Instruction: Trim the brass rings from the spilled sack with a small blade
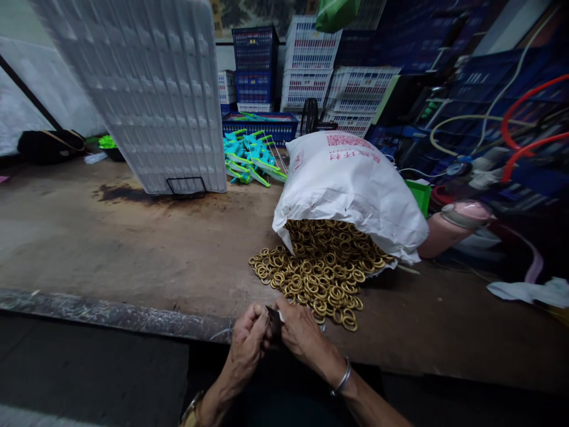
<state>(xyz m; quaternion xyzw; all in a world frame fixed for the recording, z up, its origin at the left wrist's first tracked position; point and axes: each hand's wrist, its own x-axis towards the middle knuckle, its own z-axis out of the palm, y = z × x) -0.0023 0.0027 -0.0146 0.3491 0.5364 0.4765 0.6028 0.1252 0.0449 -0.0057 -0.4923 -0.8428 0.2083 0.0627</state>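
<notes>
At the table's front edge my two hands meet. My left hand (249, 333) is closed, thumb pressed on the fingers; whatever is in it is too small or hidden to make out. A dark, pointed, blade-like piece (274, 314) sticks out of my right hand (304, 333), which is closed around it, with a small white bit by the thumb. Its tip points at my left thumb. Just beyond the hands lies a heap of brass-coloured rings (326, 279). They spill from the mouth of a white woven sack (342, 178) lying on its side.
A ribbed whitish panel (151, 95) stands upright at the back left. Green and turquoise plastic pieces (253, 157) lie beside it. Crates (311, 53) are stacked behind. A pink bottle (457, 225) and red hoses (511, 127) are at the right on the wooden table (111, 249).
</notes>
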